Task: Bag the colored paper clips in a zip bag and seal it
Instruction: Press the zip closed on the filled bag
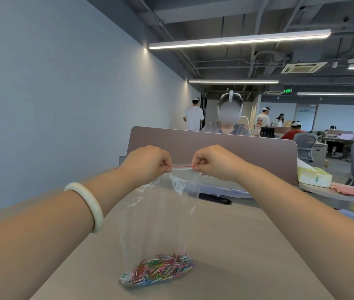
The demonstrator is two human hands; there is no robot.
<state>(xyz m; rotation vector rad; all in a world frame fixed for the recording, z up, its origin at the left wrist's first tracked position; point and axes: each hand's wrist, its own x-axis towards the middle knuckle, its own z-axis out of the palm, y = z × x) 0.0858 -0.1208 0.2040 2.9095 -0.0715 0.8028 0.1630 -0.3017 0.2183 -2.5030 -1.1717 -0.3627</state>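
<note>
A clear zip bag [158, 215] hangs upright above the beige desk [247, 245], its bottom resting on the surface. Many colored paper clips [158, 270] lie heaped inside the bag's bottom. The bag's red zip strip [181, 167] runs taut between my two hands. My left hand [148, 162] pinches the strip's left end, and my right hand [211, 162] pinches its right end. A white bangle [87, 204] sits on my left wrist.
A mauve divider panel [215, 146] stands behind the bag, with a person seated beyond it. A dark flat object [215, 198] lies by the divider's foot. At the right are a tissue pack [314, 176] and pink paper [349, 190]. A wall runs along the left.
</note>
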